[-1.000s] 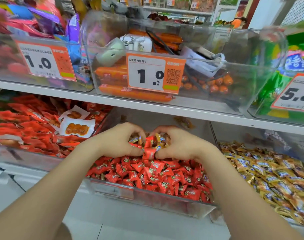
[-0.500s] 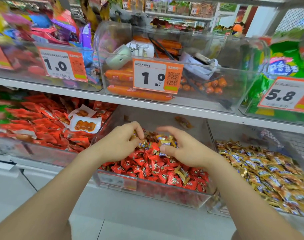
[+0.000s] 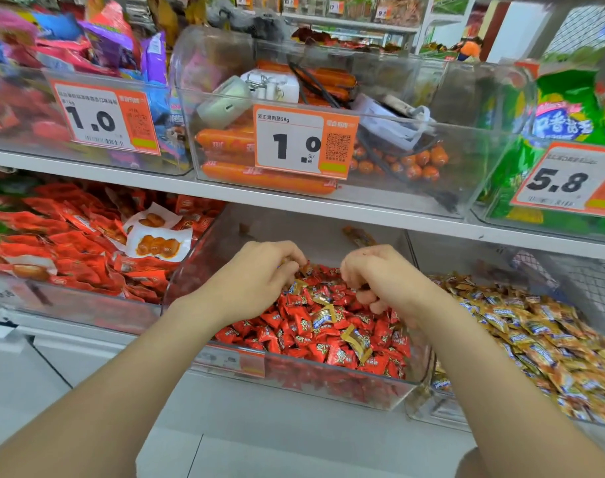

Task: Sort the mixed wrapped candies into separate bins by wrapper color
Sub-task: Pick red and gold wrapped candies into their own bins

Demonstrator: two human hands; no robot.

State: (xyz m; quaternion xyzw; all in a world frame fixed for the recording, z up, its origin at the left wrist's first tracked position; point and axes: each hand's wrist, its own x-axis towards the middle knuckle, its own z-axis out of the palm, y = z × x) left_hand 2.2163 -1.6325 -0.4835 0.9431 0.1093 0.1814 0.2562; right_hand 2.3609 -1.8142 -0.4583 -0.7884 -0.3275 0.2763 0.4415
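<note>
- Clear middle bin [image 3: 294,372] holds red-wrapped candies [image 3: 295,327], with gold-wrapped candies [image 3: 354,339] scattered on top.
- Left hand [image 3: 256,281], fingers curled, pinches some of the gold ones at the pile's back.
- Right hand [image 3: 380,281] curls over the pile; whether it grips anything cannot be told.
- Just beside on the right, gold-candy bin [image 3: 432,408].
- Above, sausage bin [image 3: 380,198].

bright even light; edges smeared, bowed by wide-angle lens.

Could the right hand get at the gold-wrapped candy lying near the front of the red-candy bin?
Probably yes. The gold-wrapped candy lies exposed atop the red candies, the bin is open-topped, and the right hand is just behind it, nothing between.
</note>
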